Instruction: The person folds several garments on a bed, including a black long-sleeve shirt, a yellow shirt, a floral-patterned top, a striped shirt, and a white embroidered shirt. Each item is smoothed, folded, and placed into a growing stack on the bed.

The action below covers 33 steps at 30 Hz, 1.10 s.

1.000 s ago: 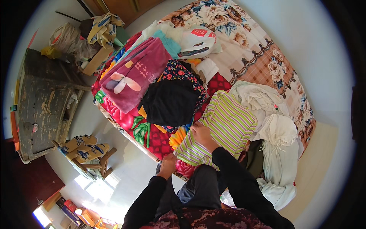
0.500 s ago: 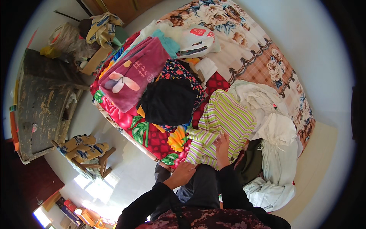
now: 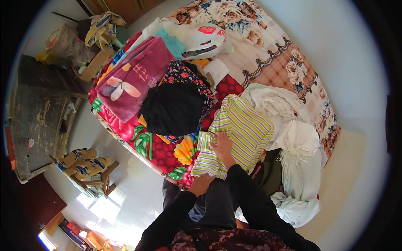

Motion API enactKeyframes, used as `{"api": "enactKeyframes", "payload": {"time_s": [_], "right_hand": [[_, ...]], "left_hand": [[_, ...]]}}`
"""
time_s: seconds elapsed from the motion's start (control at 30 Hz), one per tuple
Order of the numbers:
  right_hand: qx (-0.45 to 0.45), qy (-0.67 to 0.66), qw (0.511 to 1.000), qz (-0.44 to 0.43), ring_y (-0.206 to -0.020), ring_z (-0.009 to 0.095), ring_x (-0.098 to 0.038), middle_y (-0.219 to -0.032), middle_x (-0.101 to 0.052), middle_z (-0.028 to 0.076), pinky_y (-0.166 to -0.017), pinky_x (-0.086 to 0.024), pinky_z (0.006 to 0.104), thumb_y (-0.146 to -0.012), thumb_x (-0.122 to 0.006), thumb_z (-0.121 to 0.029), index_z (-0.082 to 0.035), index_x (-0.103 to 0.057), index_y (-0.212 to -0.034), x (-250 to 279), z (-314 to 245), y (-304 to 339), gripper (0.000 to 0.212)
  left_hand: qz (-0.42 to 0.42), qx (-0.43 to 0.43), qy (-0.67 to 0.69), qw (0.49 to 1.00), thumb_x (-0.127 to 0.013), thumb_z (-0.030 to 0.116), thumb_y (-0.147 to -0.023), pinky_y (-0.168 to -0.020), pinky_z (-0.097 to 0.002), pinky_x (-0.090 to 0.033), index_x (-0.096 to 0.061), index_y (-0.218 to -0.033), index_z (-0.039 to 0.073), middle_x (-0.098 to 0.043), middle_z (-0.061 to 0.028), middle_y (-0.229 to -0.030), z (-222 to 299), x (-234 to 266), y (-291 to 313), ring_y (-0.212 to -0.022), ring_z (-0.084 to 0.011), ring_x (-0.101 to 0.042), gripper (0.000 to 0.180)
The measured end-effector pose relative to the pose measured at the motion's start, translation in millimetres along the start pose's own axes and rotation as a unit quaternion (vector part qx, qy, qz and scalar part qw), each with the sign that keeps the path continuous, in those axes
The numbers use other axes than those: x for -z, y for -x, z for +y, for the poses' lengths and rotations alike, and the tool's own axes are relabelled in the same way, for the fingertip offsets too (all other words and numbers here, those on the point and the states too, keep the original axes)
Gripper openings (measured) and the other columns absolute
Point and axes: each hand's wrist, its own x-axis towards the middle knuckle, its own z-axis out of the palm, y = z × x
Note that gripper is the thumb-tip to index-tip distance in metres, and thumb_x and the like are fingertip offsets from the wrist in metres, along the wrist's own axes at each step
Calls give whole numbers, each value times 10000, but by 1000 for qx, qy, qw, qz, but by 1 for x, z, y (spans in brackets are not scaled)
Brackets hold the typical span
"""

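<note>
A green, white and purple striped shirt (image 3: 247, 125) lies spread on the near part of the bed, one sleeve folded across its left side. My right hand (image 3: 223, 148) rests on it beside that sleeve, fingers apart and slightly bent. At the shirt's near left edge my left hand (image 3: 202, 184) is closed on the cloth, its fingertips partly hidden. Left of the shirt is a pile of folded clothes, with a black garment (image 3: 171, 109) on top of a dark floral one (image 3: 184, 74). Rumpled white cloth (image 3: 298, 138) lies against the shirt's right side.
A folded maroon blanket (image 3: 130, 83) and a white plastic bag (image 3: 207, 40) sit farther back on the red floral bedding (image 3: 140, 146). Dark olive cloth (image 3: 269, 172) lies at the near right. A wooden chair (image 3: 98, 178) and a worn dark cabinet (image 3: 39, 121) stand left.
My right hand has moved left across the shirt, from its middle toward the sleeve, and its fingers have spread. My left hand stays at the near edge. The whole view has shifted slightly.
</note>
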Motion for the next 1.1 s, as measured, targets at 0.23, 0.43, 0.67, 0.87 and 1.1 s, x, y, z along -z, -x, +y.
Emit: {"api": "enactKeyframes", "payload": {"time_s": [0.23, 0.43, 0.67, 0.87, 1.1], "right_hand": [[-42, -250, 965, 65, -703, 285, -573, -795, -571, 117, -664, -448, 385, -751, -636, -115, -17, -558, -860, 57, -12, -14, 166], [-125, -427, 894, 53, -628, 97, -503, -739, -538, 6, -609, -416, 247, -800, -629, -80, -19, -562, -906, 166, -21, -24, 140], [-157, -698, 697, 44, -593, 56, -463, -751, -544, -21, -565, -392, 199, -876, -576, -79, -30, -557, -979, 239, -33, -58, 116], [-117, -757, 643, 13, -552, 32, -407, -752, -537, -42, -504, -341, 193, -890, -585, -106, -75, -547, -962, 258, -34, -102, 87], [-31, -723, 677, 136, -523, 26, -361, -784, -525, -43, -458, -289, 184, -904, -550, -79, -95, -537, -976, 310, -35, -83, 75]], "left_hand": [[-3, 35, -12, 999, -579, 190, -809, -677, -461, -482, -426, -1315, 157, -554, -184, -1006, 11, 8, -37, -833, -357, -598, 529], [-10, 86, 20, 996, -572, 229, -817, -606, -457, -487, -510, -1177, 117, -614, -136, -795, -8, -22, -63, -717, -344, -617, 382], [157, 68, -102, 980, -560, 157, -797, -556, -406, -488, -566, -845, 71, -623, -99, -737, -9, 27, -40, -667, -268, -623, 99], [282, 302, 19, 911, -564, 86, -796, -630, -453, -488, -518, -975, 62, -616, -140, -836, -43, 67, -5, -758, -338, -614, 187], [354, 225, 86, 904, -583, 66, -787, -691, -440, -492, -529, -1072, 59, -609, -151, -950, -75, 97, 35, -816, -362, -611, 290]]}}
